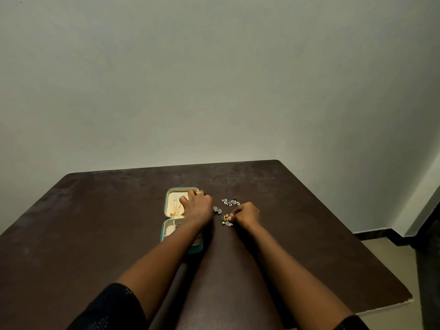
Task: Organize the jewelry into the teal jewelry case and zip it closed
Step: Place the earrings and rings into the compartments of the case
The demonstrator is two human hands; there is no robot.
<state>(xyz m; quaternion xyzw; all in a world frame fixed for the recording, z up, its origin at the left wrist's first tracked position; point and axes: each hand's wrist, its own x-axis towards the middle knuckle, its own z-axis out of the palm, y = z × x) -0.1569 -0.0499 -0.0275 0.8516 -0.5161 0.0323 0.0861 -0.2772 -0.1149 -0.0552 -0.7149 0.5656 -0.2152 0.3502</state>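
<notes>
The right hand pinches a green-and-gold earring just right of the open teal jewelry case, where the left hand reaches in, grip hidden

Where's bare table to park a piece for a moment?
Free: the table left of the teal case to its left edge, the strip between case and wall, and the stretch right of the right hand. Crowded: between case and right hand, with the silver cluster, small silver piece and green-gold earring; the left hand is over the case.
</notes>
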